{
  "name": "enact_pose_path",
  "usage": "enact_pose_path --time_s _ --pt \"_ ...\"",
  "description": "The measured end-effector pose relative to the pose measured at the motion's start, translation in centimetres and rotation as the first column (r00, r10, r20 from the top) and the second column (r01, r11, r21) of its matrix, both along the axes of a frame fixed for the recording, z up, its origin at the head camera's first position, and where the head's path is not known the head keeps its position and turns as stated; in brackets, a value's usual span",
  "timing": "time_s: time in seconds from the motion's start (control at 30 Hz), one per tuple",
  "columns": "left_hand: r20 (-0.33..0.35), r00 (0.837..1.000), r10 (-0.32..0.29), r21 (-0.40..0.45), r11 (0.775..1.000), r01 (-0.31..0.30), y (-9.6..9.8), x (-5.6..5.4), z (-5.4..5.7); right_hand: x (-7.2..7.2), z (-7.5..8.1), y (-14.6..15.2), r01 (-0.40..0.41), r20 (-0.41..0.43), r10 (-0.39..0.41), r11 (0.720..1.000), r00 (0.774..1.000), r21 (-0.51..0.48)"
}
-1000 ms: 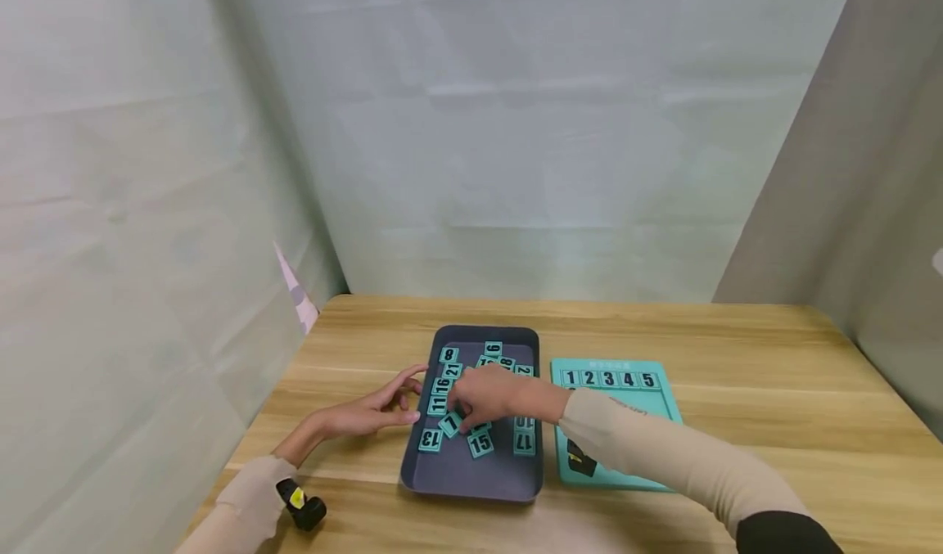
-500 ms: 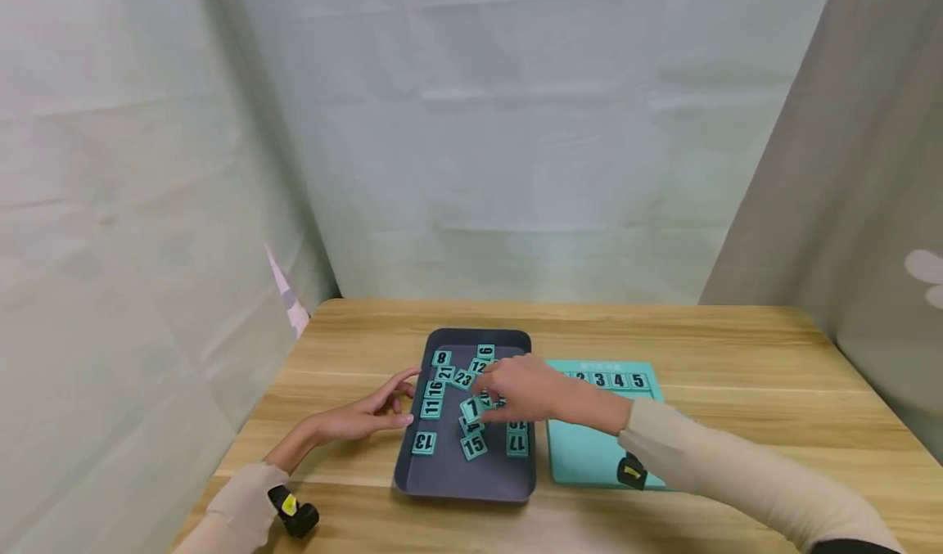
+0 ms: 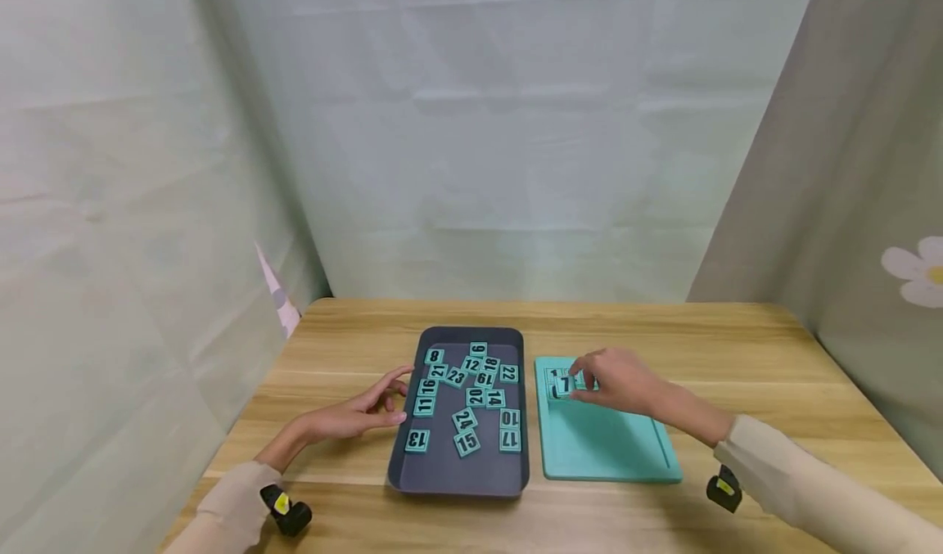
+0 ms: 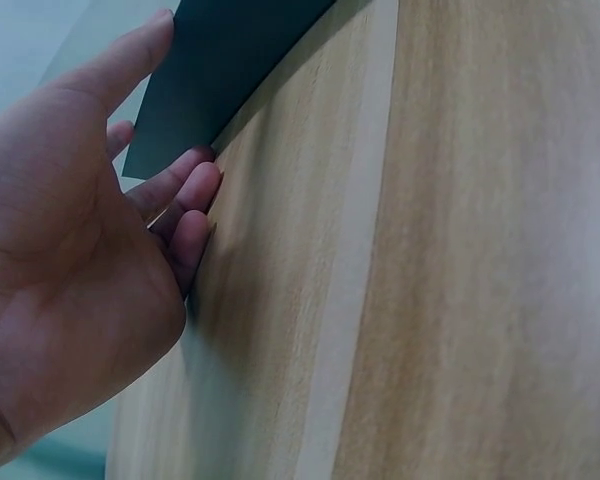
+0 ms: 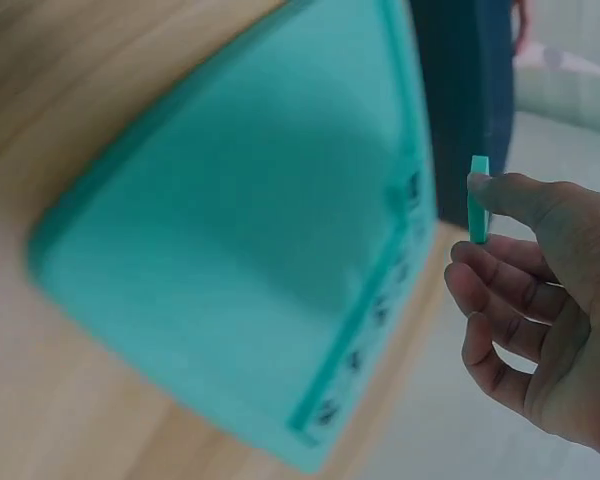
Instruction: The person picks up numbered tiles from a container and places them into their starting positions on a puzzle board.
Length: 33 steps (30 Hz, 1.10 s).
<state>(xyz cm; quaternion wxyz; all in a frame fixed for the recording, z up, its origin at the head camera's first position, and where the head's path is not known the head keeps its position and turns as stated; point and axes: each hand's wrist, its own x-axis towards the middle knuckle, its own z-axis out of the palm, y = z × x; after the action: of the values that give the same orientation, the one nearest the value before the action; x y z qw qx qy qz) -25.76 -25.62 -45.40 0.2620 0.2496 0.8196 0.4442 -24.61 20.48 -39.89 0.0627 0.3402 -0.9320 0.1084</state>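
Observation:
My right hand [image 3: 622, 380] pinches a square turquoise number tile marked 7 [image 3: 565, 385] between thumb and fingers, over the upper left of the turquoise board [image 3: 604, 448]. Seen edge-on in the right wrist view, the tile [image 5: 478, 205] looks thin, and the other fingers curl loosely below it. Numbers along the board's top are mostly covered by hand and tile; a 1 shows. Beside the dark tray [image 3: 464, 479], my left hand [image 3: 346, 419] has its thumb and fingertips at the left rim, holding no tile. Loose number tiles [image 3: 466, 443] lie scattered in the tray.
The wooden table [image 3: 354, 529] carries the tray and, just right of it, the board, with a narrow gap between. Pale cloth [image 3: 501, 128] hangs behind and at both sides. Each wrist bears a small black camera [image 3: 287, 511].
My right hand has lifted tile 7 out of the tray and carried it right, over the board. My left hand stays at the tray's left rim.

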Motion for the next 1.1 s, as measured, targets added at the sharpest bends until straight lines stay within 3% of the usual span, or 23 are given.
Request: enact_pose_path --time_s 0.4,0.83,1.1 --pt "0.005 1.000 0.011 0.002 1.000 -0.011 0.1 0.2 0.1 0.0 -2.9 2.2 0.079 -0.001 -0.079 0.995 0.997 0.064" --pt "0.006 1.000 0.021 -0.015 1.000 -0.021 0.0 -0.1 -0.3 -0.3 -3.5 1.7 0.053 -0.076 -0.049 0.998 0.996 0.046" --pt "-0.001 1.000 0.011 -0.008 1.000 -0.011 0.1 -0.2 -0.2 -0.6 -3.6 1.7 0.063 -0.054 -0.063 0.998 0.997 -0.001"
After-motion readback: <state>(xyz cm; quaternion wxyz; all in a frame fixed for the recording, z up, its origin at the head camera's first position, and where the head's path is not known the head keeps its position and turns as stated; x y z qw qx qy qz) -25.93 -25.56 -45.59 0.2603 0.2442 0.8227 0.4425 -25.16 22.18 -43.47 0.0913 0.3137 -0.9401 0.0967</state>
